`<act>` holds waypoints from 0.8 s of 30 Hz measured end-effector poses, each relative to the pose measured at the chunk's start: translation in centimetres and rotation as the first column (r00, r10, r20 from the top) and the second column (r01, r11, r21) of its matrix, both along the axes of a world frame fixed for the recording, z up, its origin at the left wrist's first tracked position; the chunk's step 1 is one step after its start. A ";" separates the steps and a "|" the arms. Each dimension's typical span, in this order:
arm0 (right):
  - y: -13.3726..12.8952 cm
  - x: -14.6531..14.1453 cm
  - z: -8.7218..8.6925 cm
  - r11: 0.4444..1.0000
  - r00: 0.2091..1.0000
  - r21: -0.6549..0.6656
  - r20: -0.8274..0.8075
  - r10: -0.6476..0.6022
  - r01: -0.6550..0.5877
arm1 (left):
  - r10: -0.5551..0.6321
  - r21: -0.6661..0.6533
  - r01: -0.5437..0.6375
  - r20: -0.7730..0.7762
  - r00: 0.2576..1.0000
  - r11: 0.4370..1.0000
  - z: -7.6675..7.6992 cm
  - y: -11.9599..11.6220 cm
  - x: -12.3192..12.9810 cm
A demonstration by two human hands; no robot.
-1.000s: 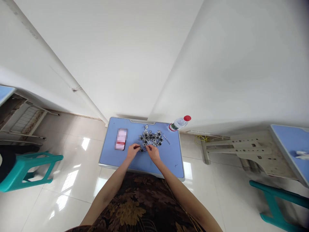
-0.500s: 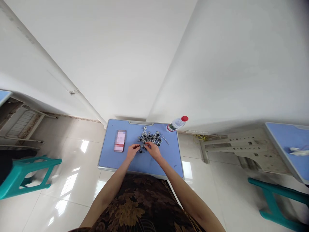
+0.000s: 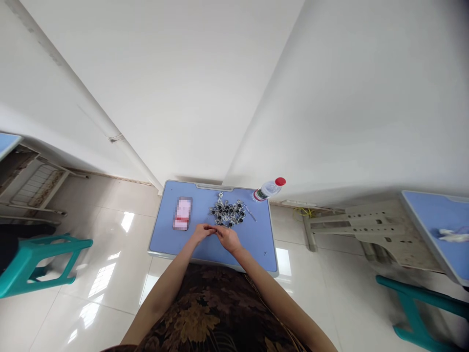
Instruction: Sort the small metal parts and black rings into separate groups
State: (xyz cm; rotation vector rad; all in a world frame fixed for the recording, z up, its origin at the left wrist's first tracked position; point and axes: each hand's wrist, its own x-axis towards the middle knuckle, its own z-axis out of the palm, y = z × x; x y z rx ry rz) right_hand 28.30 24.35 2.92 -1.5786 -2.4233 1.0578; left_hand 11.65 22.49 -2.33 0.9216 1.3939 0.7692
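A pile of small metal parts with black round pieces [image 3: 227, 212] lies on the blue desk [image 3: 220, 250]. Just in front of the pile, my left hand [image 3: 202, 231] and my right hand [image 3: 227, 237] meet at the fingertips. The fingers of both are pinched together, and whatever is between them is too small or hidden to name. To the left of the pile lies a phone [image 3: 182, 213] with a blurred screen. A thin clear pen-like item [image 3: 251, 213] rests at the pile's right side.
A clear bottle with a red cap [image 3: 269, 189] stands at the desk's back right corner, near the white wall. Green stools [image 3: 47, 254] are on both sides. Another blue desk [image 3: 439, 215] is at the right, with a white item on it.
Both hands have drawn back slightly toward my body, off the pile's front edge. They have come together, fingertips touching, where before there was a small gap with a part between them.
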 end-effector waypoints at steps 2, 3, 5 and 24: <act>-0.5 0.0 -0.1 1.000 1.000 -0.005 0.000 -0.024 0.024 | -0.012 -0.063 0.016 0.054 0.998 0.998 0.3 -0.2 -0.3; -0.6 0.0 -0.1 1.000 1.000 -0.013 -0.008 -0.028 0.028 | -0.016 -0.095 0.024 0.080 0.997 0.995 0.4 -0.4 -0.5; -0.9 0.2 -0.4 0.999 0.998 -0.030 -0.055 -0.029 0.027 | -0.013 -0.117 0.025 0.108 0.994 0.993 0.6 -0.7 -0.7; -4.4 1.3 -2.0 0.978 0.976 0.176 -0.203 -0.075 0.112 | 0.318 -0.424 -0.137 0.391 0.864 0.895 1.8 -3.8 1.1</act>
